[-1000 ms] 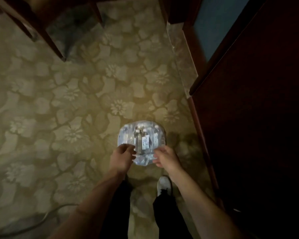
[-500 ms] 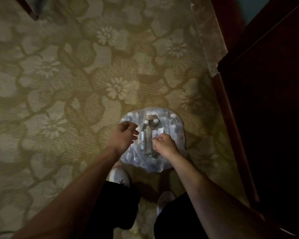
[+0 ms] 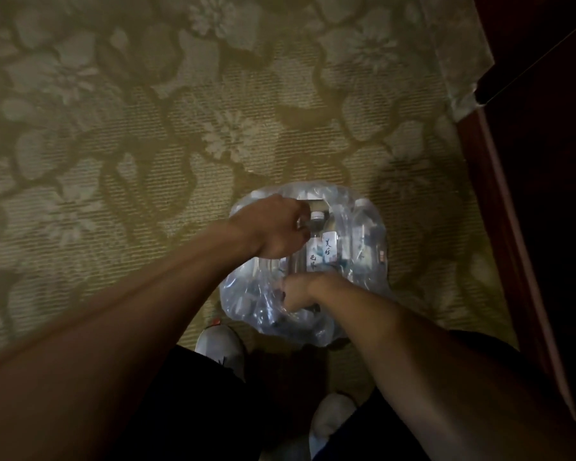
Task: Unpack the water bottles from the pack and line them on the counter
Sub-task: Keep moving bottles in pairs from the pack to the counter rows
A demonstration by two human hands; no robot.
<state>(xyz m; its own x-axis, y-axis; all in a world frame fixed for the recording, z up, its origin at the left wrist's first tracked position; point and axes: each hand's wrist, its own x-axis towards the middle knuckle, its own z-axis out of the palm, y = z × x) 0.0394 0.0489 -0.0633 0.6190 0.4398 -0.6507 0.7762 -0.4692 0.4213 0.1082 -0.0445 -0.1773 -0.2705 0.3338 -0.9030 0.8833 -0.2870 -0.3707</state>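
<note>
The pack [image 3: 308,261], wrapped in clear plastic, sits on the flowered carpet [image 3: 147,144] just ahead of two white shoes [image 3: 220,344]. The left hand [image 3: 273,227] curls its fingers over the pack's top beside a white bottle cap [image 3: 317,215]; it seems to grip the wrap. The right hand [image 3: 298,291] pinches the plastic at the near edge

Open carpet [image 3: 147,161] left of the pack [image 3: 363,234]; dark cabinet [image 3: 546,227] near its right.
</note>
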